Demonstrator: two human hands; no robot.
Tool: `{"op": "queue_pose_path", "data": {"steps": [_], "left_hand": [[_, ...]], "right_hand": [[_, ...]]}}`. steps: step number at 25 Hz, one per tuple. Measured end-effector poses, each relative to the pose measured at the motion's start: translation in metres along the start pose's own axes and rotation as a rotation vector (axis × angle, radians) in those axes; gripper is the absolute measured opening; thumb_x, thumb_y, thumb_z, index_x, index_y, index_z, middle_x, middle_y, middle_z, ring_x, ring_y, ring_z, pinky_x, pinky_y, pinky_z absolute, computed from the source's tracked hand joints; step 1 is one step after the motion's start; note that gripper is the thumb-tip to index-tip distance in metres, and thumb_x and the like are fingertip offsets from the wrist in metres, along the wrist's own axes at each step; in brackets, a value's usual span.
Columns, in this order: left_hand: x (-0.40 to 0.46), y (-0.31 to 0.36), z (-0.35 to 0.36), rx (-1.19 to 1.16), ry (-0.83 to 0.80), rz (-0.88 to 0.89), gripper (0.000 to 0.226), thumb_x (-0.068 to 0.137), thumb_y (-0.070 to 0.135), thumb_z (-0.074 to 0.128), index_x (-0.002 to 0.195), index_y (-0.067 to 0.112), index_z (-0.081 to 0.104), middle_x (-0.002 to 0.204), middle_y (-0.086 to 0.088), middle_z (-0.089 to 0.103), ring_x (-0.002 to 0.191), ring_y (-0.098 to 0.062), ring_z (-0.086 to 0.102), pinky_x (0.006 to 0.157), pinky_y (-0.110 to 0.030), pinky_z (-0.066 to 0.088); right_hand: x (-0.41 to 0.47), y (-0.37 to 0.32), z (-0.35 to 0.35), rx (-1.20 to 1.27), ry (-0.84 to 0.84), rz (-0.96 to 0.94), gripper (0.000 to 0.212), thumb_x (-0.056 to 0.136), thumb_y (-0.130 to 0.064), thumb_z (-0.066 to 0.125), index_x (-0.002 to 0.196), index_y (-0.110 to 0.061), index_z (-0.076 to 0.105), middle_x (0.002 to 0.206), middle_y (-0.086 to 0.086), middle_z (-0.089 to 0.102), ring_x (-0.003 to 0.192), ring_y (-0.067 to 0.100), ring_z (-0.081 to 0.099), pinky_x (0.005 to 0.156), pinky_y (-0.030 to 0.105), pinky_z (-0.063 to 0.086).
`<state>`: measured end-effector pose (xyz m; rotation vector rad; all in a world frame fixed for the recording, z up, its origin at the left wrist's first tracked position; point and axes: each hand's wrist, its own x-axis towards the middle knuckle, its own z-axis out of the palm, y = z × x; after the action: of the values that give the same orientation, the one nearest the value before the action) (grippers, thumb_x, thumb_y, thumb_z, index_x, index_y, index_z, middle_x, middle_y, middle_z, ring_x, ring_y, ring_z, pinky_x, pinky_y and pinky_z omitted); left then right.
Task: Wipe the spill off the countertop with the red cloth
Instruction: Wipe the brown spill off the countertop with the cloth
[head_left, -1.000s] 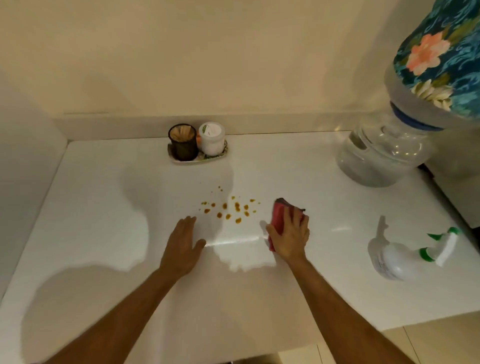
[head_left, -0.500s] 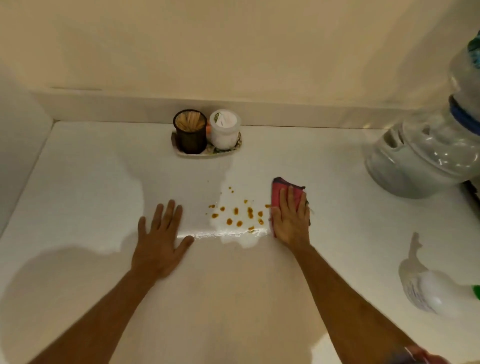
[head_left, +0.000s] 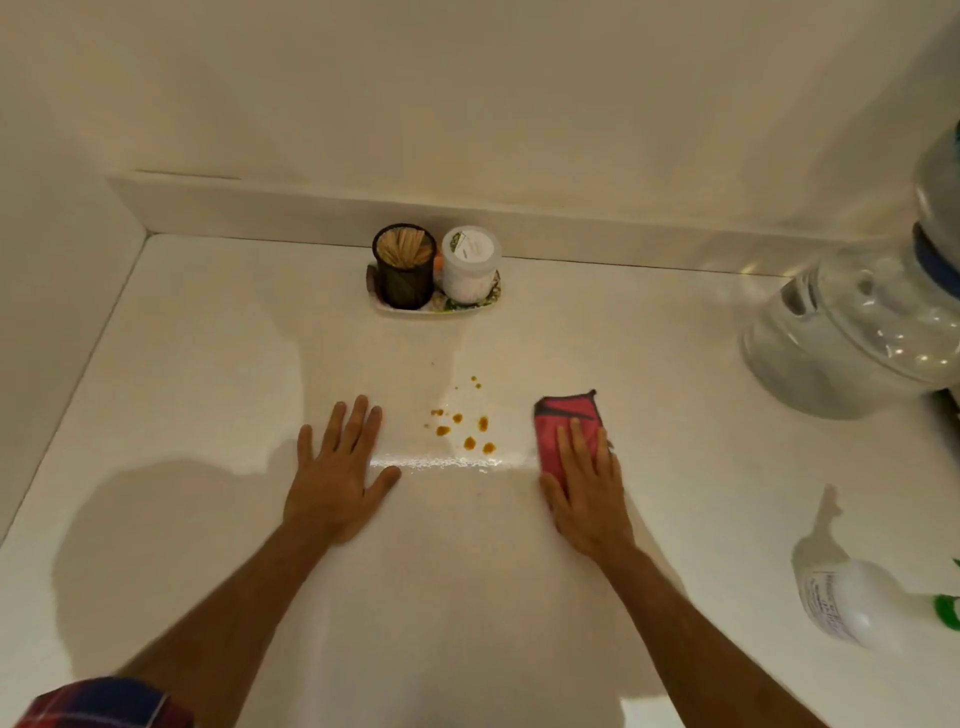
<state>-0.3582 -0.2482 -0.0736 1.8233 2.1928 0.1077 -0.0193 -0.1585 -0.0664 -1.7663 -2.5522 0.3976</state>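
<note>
Right hand (head_left: 584, 488) flat, fingers extended, pressing palm-down on the red cloth (head_left: 569, 431), not gripping it; cloth lies on the countertop (head_left: 208, 364) just right of the spill (head_left: 467, 426), not touching the drops; left hand (head_left: 337, 478) flat, fingers spread, holding nothing, just left of the spill; orange drops sit between the hands; open counter left and front; tray (head_left: 436, 306) near the back wall, spray bottle (head_left: 852, 603) lying well right; both forearms reach forward, roughly straight.
</note>
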Motion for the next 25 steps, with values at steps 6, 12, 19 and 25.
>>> {"op": "queue_pose_path", "data": {"steps": [6,12,19,25], "left_hand": [[0.003,-0.001,0.003,0.013,0.016,-0.009,0.081,0.093,0.064,0.03,0.158,0.029,-0.004,0.169,0.006,-0.01,0.156,-0.019,-0.01,0.123,-0.058,0.002],[0.004,-0.002,0.007,0.017,0.039,-0.003,0.081,0.093,0.064,0.029,0.159,0.029,-0.003,0.169,0.007,-0.008,0.156,-0.019,-0.008,0.123,-0.057,0.004],[0.001,0.0,-0.002,0.005,-0.004,0.004,0.079,0.094,0.064,0.024,0.158,0.027,-0.006,0.169,0.005,-0.011,0.155,-0.019,-0.01,0.123,-0.056,0.001],[0.0,0.0,-0.002,-0.008,-0.011,0.005,0.079,0.094,0.062,0.03,0.159,0.027,-0.001,0.169,0.005,-0.007,0.156,-0.02,-0.008,0.122,-0.057,0.001]], "right_hand": [[0.093,-0.025,-0.007,0.016,-0.019,0.047,0.071,0.097,-0.051,0.023,0.157,-0.013,0.021,0.164,0.014,0.022,0.149,0.047,0.014,0.119,0.06,0.02],[0.144,-0.112,0.008,0.071,-0.084,-0.304,0.06,0.1,-0.044,0.017,0.156,-0.023,0.024,0.166,0.003,0.02,0.153,0.038,0.004,0.122,0.055,0.012],[0.066,-0.059,0.005,0.186,-0.135,-0.5,0.059,0.103,-0.054,0.01,0.155,-0.032,0.025,0.164,-0.012,0.015,0.154,0.021,-0.003,0.123,0.04,0.003],[-0.021,0.019,0.016,0.175,0.103,0.002,0.052,0.104,-0.049,0.008,0.155,-0.041,0.01,0.165,-0.021,-0.004,0.152,0.033,0.01,0.116,0.057,0.02]]}}
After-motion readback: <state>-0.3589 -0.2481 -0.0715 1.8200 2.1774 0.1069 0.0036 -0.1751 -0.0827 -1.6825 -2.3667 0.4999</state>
